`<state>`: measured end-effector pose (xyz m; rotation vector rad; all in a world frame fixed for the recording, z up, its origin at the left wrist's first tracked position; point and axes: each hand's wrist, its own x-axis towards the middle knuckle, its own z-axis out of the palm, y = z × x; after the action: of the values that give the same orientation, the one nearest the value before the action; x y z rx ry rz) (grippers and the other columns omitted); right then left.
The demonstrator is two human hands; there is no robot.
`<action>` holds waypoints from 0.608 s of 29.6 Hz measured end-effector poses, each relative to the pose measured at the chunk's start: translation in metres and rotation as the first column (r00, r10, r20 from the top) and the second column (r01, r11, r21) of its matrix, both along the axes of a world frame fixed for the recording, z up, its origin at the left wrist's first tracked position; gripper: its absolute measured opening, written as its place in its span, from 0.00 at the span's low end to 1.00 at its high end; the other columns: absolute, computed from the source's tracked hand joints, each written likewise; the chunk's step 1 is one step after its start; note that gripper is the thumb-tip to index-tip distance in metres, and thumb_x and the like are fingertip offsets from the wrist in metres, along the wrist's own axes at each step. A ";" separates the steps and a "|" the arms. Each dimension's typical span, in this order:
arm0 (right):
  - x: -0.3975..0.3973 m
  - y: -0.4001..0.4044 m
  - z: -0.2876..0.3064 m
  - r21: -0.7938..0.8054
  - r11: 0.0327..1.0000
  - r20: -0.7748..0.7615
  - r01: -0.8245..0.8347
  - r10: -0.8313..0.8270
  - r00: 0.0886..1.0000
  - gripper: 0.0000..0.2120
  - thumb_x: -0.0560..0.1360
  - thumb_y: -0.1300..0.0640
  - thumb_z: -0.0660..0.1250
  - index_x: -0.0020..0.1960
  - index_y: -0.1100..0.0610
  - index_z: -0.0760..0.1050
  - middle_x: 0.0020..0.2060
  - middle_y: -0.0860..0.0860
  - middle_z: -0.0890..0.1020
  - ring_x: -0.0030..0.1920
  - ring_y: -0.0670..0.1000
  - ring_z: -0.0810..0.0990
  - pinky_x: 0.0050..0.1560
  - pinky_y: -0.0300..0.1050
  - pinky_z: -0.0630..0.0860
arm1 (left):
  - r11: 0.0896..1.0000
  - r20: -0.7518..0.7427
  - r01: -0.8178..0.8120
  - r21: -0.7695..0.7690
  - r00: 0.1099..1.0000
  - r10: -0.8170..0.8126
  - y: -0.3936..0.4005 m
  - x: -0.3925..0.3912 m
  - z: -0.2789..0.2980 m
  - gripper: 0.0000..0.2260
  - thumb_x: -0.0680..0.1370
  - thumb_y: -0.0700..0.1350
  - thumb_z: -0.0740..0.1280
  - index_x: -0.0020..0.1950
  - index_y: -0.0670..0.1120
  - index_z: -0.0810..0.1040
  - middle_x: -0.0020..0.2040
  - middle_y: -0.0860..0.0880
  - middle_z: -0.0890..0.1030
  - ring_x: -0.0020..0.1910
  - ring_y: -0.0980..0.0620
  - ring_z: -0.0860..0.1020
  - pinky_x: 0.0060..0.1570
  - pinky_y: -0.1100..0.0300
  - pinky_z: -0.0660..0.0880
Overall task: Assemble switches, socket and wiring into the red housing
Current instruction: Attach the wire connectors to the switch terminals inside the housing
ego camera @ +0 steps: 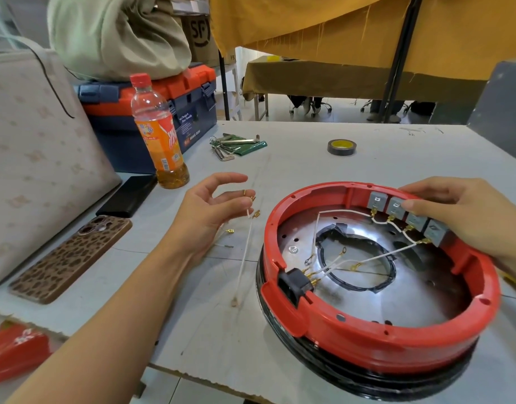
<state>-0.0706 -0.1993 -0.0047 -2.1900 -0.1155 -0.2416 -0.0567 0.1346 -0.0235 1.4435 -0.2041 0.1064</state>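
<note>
A workshop: toolbox [152, 112], hex keys [227, 147] and tape roll [341, 147] on a worktable [309, 170].

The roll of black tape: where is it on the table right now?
In the head view the roll of black tape lies flat, far centre-right on the table, right of the hex keys, beyond the red housing.

The round red plastic housing [382, 342] lies open side up on the table. Four grey switches [408, 218] line its far wall, joined by white wires [367, 259]. A black socket [294, 282] sits in its near-left rim.
</note>
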 end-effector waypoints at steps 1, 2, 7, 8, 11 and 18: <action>0.001 0.000 0.000 -0.003 1.000 -0.004 0.001 -0.001 1.000 0.09 0.72 0.54 0.70 0.43 0.38 0.81 0.38 0.38 0.84 0.44 0.46 0.82 0.50 0.47 0.75 | 1.000 0.035 0.002 0.023 0.999 -0.003 -0.001 -0.002 0.003 0.16 0.65 0.38 0.73 0.52 0.45 0.79 0.45 0.48 0.85 0.49 0.50 0.83 0.43 0.63 0.78; 0.001 0.000 0.000 -0.012 1.000 -0.009 0.004 -0.004 1.000 0.08 0.72 0.53 0.70 0.44 0.39 0.81 0.39 0.39 0.85 0.45 0.47 0.82 0.52 0.49 0.75 | 0.999 0.074 -0.002 0.048 0.997 -0.002 -0.001 -0.003 0.006 0.14 0.66 0.38 0.72 0.52 0.43 0.80 0.46 0.48 0.85 0.50 0.49 0.83 0.44 0.62 0.78; -0.001 0.002 0.004 -0.157 0.986 0.054 0.054 -0.046 0.997 0.07 0.71 0.52 0.71 0.44 0.40 0.79 0.42 0.41 0.82 0.44 0.43 0.79 0.45 0.40 0.71 | 0.974 0.228 -0.078 0.215 0.973 0.028 -0.006 -0.008 0.028 0.04 0.70 0.35 0.71 0.43 0.41 0.84 0.48 0.46 0.84 0.47 0.50 0.83 0.47 0.62 0.78; -0.002 0.003 0.006 -0.195 0.978 0.077 0.070 -0.056 0.995 0.07 0.71 0.52 0.71 0.46 0.41 0.78 0.42 0.42 0.82 0.44 0.45 0.79 0.44 0.40 0.70 | 0.963 0.243 -0.094 0.254 0.969 0.030 -0.010 -0.009 0.033 0.04 0.70 0.35 0.71 0.43 0.41 0.84 0.48 0.46 0.83 0.46 0.51 0.82 0.46 0.64 0.78; -0.006 0.009 0.015 -0.298 0.951 0.129 0.085 -0.048 0.990 0.10 0.71 0.51 0.70 0.52 0.45 0.77 0.46 0.45 0.79 0.46 0.48 0.76 0.43 0.38 0.67 | 0.936 0.252 -0.110 0.335 0.967 0.024 -0.027 -0.009 0.044 0.04 0.70 0.37 0.73 0.44 0.38 0.83 0.48 0.46 0.83 0.40 0.56 0.82 0.43 0.67 0.77; -0.018 0.032 0.040 -0.117 0.986 0.064 -0.117 0.125 0.990 0.08 0.72 0.44 0.67 0.46 0.45 0.82 0.41 0.42 0.84 0.42 0.41 0.80 0.42 0.31 0.73 | 0.904 0.218 -0.125 0.408 0.975 0.036 -0.071 -0.003 0.057 0.03 0.68 0.44 0.76 0.38 0.46 0.83 0.39 0.49 0.85 0.37 0.53 0.83 0.45 0.57 0.81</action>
<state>-0.0890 -0.1677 0.0352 -2.2778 -0.3088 -0.2499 -0.0602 0.0636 0.0338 1.8743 -0.3526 0.2957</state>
